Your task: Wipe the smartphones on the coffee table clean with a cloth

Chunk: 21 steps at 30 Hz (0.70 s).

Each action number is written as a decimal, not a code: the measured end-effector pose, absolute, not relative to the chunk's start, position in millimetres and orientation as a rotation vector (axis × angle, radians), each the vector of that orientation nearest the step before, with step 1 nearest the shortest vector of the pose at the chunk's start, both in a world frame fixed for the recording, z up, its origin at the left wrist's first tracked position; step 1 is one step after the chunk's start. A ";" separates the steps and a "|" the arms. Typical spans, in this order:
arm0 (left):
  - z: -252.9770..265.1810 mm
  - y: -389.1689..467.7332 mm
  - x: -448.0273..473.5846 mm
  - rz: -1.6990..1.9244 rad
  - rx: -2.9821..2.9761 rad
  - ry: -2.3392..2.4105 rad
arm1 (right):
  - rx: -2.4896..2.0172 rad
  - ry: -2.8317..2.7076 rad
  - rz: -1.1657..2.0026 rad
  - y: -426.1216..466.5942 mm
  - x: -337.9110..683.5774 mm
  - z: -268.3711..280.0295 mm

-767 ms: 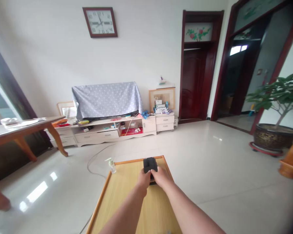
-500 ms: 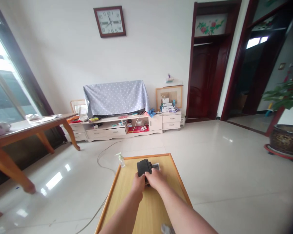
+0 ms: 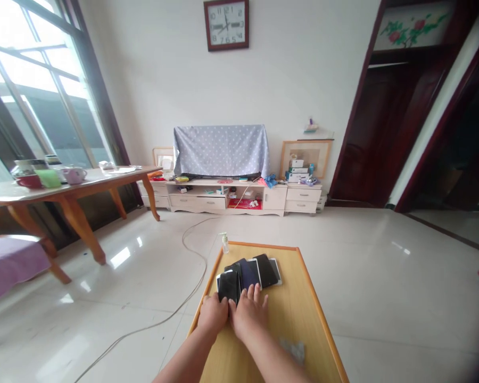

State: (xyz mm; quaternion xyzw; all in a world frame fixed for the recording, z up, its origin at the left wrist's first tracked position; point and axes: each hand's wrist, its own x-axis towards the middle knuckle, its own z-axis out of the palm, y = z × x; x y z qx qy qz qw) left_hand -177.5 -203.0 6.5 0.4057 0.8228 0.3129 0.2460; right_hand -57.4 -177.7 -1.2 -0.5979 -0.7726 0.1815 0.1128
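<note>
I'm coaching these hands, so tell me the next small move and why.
I'd probably ease the left hand and right hand away from the nearest black phone: both are at its near edge, the right's fingers look spread, and the phone overlaps other phones in a fanned row on the table, so it seems not to need holding.

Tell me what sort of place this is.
Likely a home's living room: a dotted cloth drapes something on a long, low cabinet, a clock hangs above, and a red cup stands on a wooden table.
</note>
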 end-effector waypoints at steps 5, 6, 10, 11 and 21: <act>7.8 -254.0 -188.4 0.759 1.277 2.312 | -1.666 -2.348 0.490 -239.3 -59.0 -5.7; 7.8 -263.4 -188.8 0.745 1.304 2.340 | -1.644 -2.363 0.487 -251.1 -58.9 -6.6; 7.1 -296.8 -187.2 0.641 1.476 2.486 | -1.573 -2.396 0.524 -291.7 -57.1 -7.3; 6.6 -303.9 -186.4 0.625 1.513 2.503 | -1.557 -2.393 0.549 -299.4 -56.0 -6.3; -8.5 -347.5 -192.2 0.724 1.669 2.463 | -1.426 -2.392 0.612 -326.4 -30.9 0.6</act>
